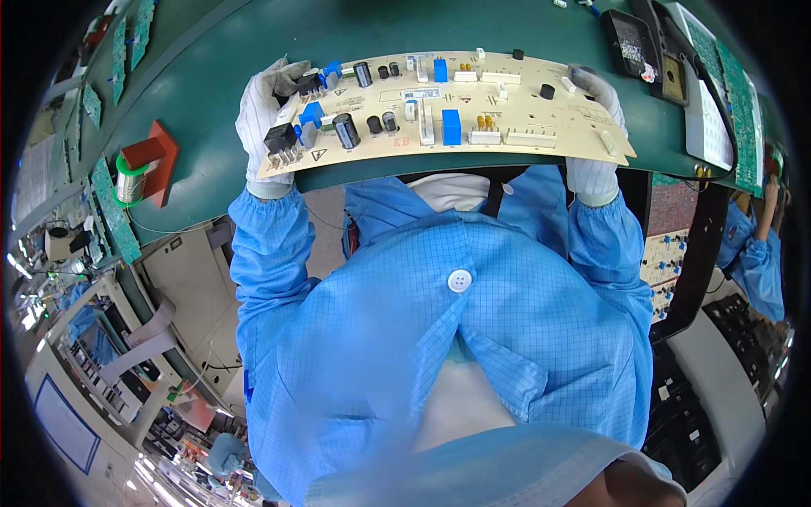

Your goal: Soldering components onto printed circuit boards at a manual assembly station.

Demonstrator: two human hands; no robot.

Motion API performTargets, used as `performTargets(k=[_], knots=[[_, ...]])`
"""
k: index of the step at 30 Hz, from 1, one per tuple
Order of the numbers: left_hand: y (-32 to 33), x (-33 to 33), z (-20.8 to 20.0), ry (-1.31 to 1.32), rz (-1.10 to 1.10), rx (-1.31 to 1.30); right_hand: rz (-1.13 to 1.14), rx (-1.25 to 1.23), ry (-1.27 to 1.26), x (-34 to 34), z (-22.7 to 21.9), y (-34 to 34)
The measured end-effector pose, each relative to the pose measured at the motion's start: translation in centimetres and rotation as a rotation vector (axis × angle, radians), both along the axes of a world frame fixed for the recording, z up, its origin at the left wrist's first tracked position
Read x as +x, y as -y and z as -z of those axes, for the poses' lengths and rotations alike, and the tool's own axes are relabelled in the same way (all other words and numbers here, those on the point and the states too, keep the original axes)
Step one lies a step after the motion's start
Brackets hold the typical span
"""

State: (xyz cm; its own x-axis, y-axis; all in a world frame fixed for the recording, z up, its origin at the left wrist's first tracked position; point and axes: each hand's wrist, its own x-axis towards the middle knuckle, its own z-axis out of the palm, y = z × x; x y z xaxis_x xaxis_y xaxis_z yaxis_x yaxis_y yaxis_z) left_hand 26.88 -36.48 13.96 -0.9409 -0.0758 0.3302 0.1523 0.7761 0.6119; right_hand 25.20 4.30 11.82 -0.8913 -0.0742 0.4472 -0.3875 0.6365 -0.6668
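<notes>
A long cream circuit board panel (473,95) spans the space between my two hands, close over the near edge of the bench. Two matching rows of parts stand on it: black capacitors, blue blocks, white connectors and a black block at the left end. My left hand (260,114), in a white striped glove with grey fingertips, grips the panel's left end. At the opposite end my right hand (601,101), gloved likewise, is closed round the edge. The panel partly hides the fingers of both hands.
A solder wire spool (130,183) on a red stand (162,165) sits left on the green bench (211,76). At the far right are a black tray (629,46) and green circuit boards (733,101). Another person's blue sleeve (754,266) shows at the right.
</notes>
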Motion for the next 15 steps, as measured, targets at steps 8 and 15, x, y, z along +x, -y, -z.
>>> performTargets(k=[8, 15], knots=[[0.2, -0.4, 0.0, -0.029, 0.004, 0.166, -0.009, -0.308, 0.117, 0.7, -0.9, 0.8], [-2.6, 2.0, -4.4, -0.088, -0.066, 0.319, -0.074, -0.687, 0.265, 0.5, -0.5, 0.1]])
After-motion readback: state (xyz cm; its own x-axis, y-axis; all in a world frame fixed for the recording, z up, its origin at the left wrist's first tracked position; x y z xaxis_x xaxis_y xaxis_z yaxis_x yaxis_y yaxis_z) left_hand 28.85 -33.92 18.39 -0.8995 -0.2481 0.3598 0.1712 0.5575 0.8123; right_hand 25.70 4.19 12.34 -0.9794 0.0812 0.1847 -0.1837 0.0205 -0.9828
